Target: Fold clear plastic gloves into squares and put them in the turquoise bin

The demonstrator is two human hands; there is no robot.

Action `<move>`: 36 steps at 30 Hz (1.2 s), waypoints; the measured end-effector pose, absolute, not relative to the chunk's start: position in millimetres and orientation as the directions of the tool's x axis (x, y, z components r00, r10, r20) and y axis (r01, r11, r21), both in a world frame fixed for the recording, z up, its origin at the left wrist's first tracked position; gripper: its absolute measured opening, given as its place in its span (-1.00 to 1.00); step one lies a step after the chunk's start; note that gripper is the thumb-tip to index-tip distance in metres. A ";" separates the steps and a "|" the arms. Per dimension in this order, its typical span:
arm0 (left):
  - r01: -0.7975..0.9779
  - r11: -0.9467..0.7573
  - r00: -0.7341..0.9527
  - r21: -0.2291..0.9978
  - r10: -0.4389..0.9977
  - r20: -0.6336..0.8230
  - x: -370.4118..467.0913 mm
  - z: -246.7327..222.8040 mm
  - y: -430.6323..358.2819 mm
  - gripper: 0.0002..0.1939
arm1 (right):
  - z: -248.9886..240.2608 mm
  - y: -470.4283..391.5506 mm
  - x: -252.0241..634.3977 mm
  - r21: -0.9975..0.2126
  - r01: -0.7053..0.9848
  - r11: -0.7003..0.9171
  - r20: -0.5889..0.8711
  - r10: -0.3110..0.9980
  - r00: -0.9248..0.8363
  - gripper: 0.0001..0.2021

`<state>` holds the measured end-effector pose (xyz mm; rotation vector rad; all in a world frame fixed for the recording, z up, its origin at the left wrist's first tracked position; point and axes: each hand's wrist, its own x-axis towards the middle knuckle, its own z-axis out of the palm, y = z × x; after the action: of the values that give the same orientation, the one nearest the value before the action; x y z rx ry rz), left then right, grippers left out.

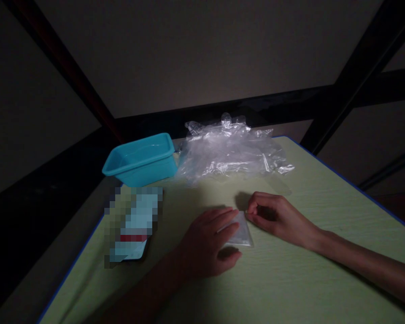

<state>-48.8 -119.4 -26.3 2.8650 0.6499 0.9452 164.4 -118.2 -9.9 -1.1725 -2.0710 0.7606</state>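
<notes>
One blue tub [155,171] beside bags [229,150], left hand [207,243] spread on packet [241,232], right hand [280,218] pinched

Dim room: table [310,288] beside wall [205,49]

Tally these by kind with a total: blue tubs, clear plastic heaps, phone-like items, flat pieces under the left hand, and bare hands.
Blue tub: 1
Clear plastic heap, its pieces too tangled to count: 1
Phone-like item, mostly pixelated: 1
Flat piece, possibly a stack: 1
Bare hands, left hand and right hand: 2
Total: 6
</notes>
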 end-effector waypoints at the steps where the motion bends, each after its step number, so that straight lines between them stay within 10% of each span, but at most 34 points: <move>1: 0.383 -0.908 0.728 0.169 0.409 0.550 -48.8 -27.1 -119.0 -0.66 | -7.8 -120.4 168.3 -0.705 0.503 0.499 0.265 0.844 -0.465 -0.85; 14: 0.405 -0.905 0.757 0.126 0.410 0.509 -47.0 -29.6 -117.1 -0.77 | -17.6 -126.2 187.4 -0.239 0.465 0.852 0.318 0.522 -0.792 -0.67; 36: 0.343 -0.939 0.798 0.002 0.292 0.527 -41.4 -25.5 -118.7 -0.87 | -13.2 -125.8 190.2 -0.165 0.396 0.903 0.362 0.429 -0.828 -0.64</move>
<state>-41.4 -118.7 -25.5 3.0671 0.5429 0.8746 190.2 -125.8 -13.2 -0.6040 -2.6710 0.1160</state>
